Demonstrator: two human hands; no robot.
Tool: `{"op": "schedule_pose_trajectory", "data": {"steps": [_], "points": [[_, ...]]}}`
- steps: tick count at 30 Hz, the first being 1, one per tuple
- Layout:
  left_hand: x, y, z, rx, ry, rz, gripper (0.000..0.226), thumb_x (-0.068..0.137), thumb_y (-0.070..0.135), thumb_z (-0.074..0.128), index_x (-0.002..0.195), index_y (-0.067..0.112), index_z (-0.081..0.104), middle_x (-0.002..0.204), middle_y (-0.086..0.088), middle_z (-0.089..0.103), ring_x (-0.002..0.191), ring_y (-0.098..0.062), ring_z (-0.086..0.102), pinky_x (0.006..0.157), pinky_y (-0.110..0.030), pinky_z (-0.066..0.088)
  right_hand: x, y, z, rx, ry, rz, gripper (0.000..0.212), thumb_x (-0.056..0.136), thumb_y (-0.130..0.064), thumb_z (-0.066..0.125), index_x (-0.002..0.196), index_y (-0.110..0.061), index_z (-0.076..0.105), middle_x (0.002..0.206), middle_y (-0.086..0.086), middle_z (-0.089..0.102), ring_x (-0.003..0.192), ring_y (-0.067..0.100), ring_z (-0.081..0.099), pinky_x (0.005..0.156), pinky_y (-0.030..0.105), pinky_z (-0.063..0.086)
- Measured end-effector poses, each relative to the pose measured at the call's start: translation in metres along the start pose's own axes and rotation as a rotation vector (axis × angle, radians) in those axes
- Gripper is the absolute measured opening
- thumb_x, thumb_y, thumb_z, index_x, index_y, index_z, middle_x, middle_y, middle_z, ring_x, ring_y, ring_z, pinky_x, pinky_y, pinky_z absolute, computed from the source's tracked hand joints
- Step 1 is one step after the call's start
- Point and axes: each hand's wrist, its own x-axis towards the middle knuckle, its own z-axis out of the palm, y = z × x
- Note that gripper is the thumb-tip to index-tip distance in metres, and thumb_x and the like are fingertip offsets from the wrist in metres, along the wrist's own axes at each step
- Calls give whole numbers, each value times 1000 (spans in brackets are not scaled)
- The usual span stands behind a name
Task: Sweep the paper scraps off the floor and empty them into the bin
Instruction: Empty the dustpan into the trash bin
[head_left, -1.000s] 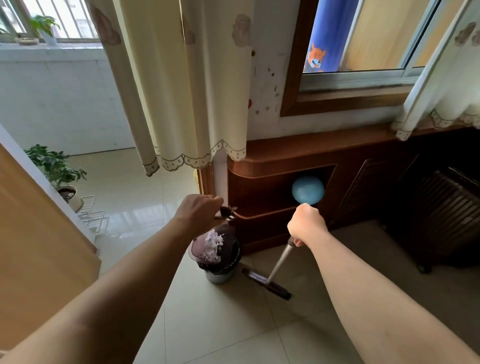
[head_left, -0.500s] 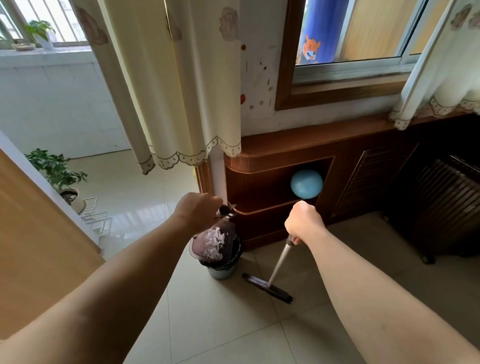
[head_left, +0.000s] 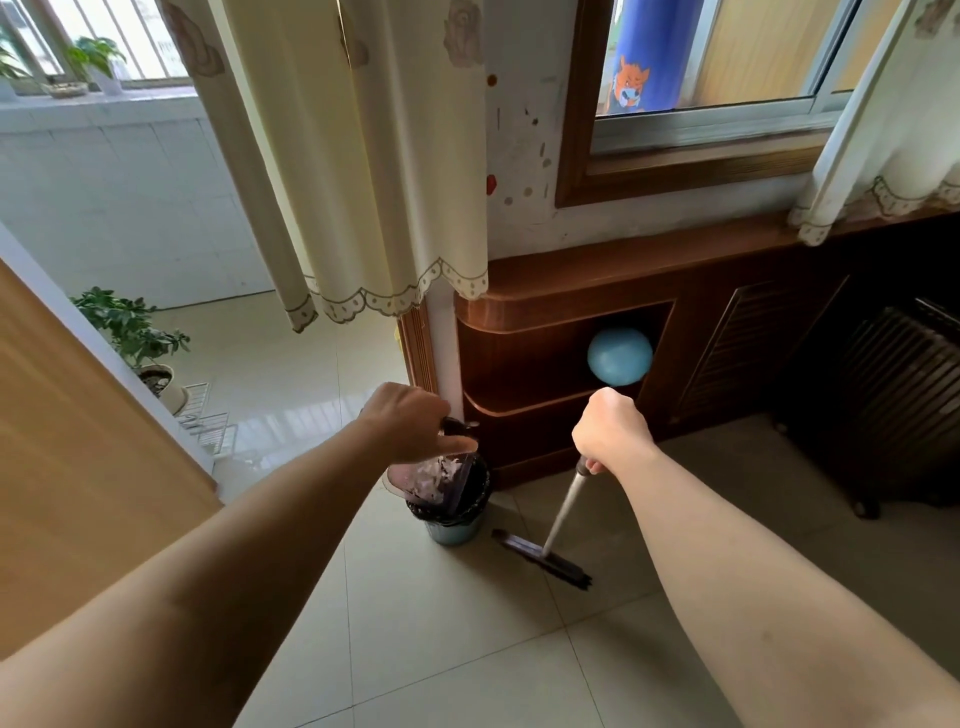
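My left hand grips the handle of a dark dustpan, tilted steeply over a small light-blue bin lined with a black bag. White paper scraps lie in the pan, sliding toward the bin's mouth. My right hand is closed around the top of a broom's metal handle. The broom's dark head rests on the tiled floor just right of the bin.
A dark wooden cabinet with a blue ball in its niche stands behind the bin. A cream curtain hangs above. At left are a wooden panel, a potted plant and a wire rack.
The dustpan has tipped further over the bin, and the scraps have slid lower in it. My right hand and the broom have stayed almost still.
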Motion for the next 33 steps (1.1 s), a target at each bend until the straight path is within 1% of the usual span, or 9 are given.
{"op": "schedule_pose_trajectory", "data": {"steps": [3, 7, 11, 15, 18, 20, 22, 25, 33], "points": [[2, 0, 4, -1, -84, -6, 64, 82, 77, 47, 97, 18, 69, 74, 8, 61, 72, -13, 59, 65, -25, 43, -3, 1, -1, 8, 6, -3, 11, 83, 5, 53, 80, -4, 58, 68, 13, 66, 58, 26, 70, 63, 37, 62], [-10, 8, 12, 19, -161, 8, 52, 84, 61, 63, 107, 16, 68, 80, 6, 60, 75, -15, 57, 62, -25, 39, -7, 6, -7, 27, 16, 3, 13, 82, 7, 50, 83, -5, 57, 71, 14, 67, 61, 27, 71, 65, 38, 62], [-18, 9, 13, 6, -137, -16, 45, 91, 55, 57, 113, 17, 67, 88, 6, 63, 77, -13, 56, 61, -22, 39, -12, 10, -21, 52, 49, 2, 16, 81, 8, 47, 78, -7, 51, 72, 15, 65, 65, 30, 71, 68, 40, 62], [-27, 12, 5, 112, -66, 10, 39, 97, 49, 52, 116, 18, 64, 102, 3, 71, 89, -15, 68, 64, -23, 45, -18, 10, -35, 60, 91, -12, 14, 82, 6, 48, 84, -6, 54, 78, 15, 67, 70, 30, 72, 70, 40, 62], [-29, 17, -5, 268, 34, 46, 39, 99, 48, 47, 119, 16, 61, 101, 2, 72, 88, -17, 72, 66, -24, 50, -23, 11, -42, 50, 111, -14, 14, 82, 6, 50, 85, -5, 58, 73, 15, 68, 65, 29, 72, 67, 39, 62], [-29, 21, -6, 313, 67, 91, 36, 101, 44, 47, 120, 17, 61, 97, 2, 73, 85, -17, 73, 66, -26, 54, -25, 12, -43, 52, 126, -18, 14, 82, 6, 50, 86, -5, 58, 76, 16, 68, 68, 30, 72, 68, 39, 62], [-33, 27, -1, 337, 65, 132, 31, 103, 37, 47, 123, 18, 60, 97, 0, 73, 84, -20, 73, 63, -27, 52, -27, 13, -43, 49, 141, -30, 14, 83, 5, 50, 88, -6, 57, 82, 17, 69, 73, 31, 72, 69, 39, 62], [-35, 33, 11, 392, 35, 158, 27, 103, 31, 47, 116, 14, 64, 96, 0, 73, 84, -20, 74, 65, -28, 54, -29, 15, -43, 43, 142, -32, 13, 84, 4, 50, 89, -6, 55, 85, 17, 69, 76, 31, 72, 70, 38, 62], [-32, 16, 6, 386, 64, 116, 28, 102, 35, 48, 113, 16, 65, 97, 2, 74, 87, -20, 73, 68, -28, 54, -30, 16, -42, 41, 106, 27, 15, 82, 6, 52, 93, -1, 61, 67, 16, 69, 57, 26, 71, 65, 39, 63]]}}
